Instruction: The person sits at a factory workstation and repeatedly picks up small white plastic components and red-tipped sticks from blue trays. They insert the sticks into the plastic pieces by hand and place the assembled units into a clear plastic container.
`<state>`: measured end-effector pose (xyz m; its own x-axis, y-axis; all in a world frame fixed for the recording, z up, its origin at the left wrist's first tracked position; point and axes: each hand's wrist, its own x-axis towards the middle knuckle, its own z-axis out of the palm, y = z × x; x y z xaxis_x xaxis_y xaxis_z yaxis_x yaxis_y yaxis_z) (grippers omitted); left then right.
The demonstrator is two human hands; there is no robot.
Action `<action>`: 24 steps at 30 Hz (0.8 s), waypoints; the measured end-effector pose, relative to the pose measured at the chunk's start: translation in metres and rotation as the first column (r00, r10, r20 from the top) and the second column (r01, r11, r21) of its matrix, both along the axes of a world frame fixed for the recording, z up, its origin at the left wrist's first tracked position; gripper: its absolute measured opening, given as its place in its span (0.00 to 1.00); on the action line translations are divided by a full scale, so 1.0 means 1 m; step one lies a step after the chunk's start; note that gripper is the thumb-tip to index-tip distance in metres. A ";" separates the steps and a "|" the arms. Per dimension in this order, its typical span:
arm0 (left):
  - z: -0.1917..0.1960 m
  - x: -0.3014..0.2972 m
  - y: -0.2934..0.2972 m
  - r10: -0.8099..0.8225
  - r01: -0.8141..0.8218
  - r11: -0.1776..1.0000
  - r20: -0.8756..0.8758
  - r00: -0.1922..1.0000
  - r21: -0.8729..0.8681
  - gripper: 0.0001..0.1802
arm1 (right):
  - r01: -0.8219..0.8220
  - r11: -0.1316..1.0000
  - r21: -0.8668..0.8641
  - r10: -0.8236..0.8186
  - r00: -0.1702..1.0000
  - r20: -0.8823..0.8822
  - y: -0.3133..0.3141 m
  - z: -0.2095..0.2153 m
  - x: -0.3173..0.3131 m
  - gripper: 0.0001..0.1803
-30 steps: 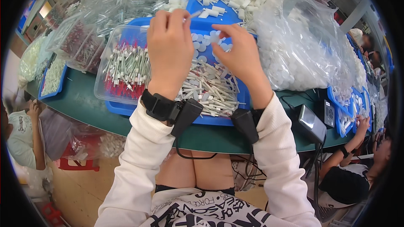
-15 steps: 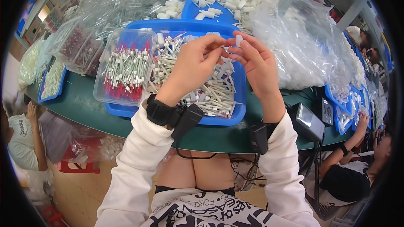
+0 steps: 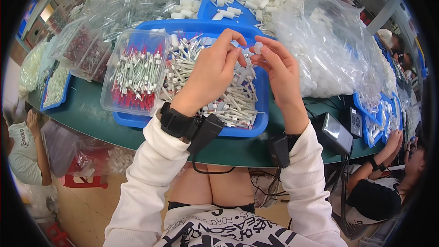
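Note:
My left hand (image 3: 211,72) and my right hand (image 3: 280,68) are raised together over a blue tray (image 3: 256,128) heaped with small white and grey stick-like parts (image 3: 231,103). Between thumb and fingers my right hand pinches a small white round cap (image 3: 258,47). The fingertips of my left hand close on a small part right beside that cap; the part itself is mostly hidden. Both wrists wear black bands with cables.
A clear plastic box (image 3: 136,74) of red-and-white parts rests on the tray's left side. Behind it sit another blue tray (image 3: 208,11) of white caps and big clear bags (image 3: 320,50) of white pieces. A seated person (image 3: 384,178) works at the right.
My hands have lifted back from the far side of the tray and come together, fingertips meeting around the small white cap.

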<state>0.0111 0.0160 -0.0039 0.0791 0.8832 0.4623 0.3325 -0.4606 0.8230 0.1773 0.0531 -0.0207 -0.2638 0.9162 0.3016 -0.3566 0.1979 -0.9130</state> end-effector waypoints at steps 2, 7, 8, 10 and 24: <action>-0.001 -0.001 0.001 -0.032 0.032 0.999 -0.017 0.999 -0.031 0.07 | -0.001 1.000 -0.005 0.002 1.000 0.020 0.002 -0.002 0.001 0.15; -0.003 -0.001 0.002 -0.058 0.065 0.990 0.064 0.996 -0.124 0.03 | 0.002 1.000 -0.026 -0.001 1.000 0.020 0.002 -0.003 0.002 0.15; -0.005 -0.001 0.002 -0.046 0.054 0.993 0.077 0.996 -0.107 0.03 | 0.003 0.999 -0.035 -0.003 1.000 0.021 0.002 -0.003 0.002 0.15; -0.003 -0.003 0.002 -0.020 0.025 0.993 0.046 0.999 -0.118 0.02 | 0.001 0.999 -0.044 0.000 1.000 0.018 0.002 -0.003 0.002 0.15; -0.001 -0.002 0.001 0.009 -0.009 1.000 -0.028 1.000 0.005 0.07 | -0.051 0.997 0.051 0.050 0.999 0.019 0.000 -0.003 0.000 0.15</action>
<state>0.0094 0.0168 -0.0054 0.0843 0.8815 0.4647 0.3600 -0.4618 0.8107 0.1768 0.0528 -0.0240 -0.3153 0.8848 0.3432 -0.3514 0.2271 -0.9083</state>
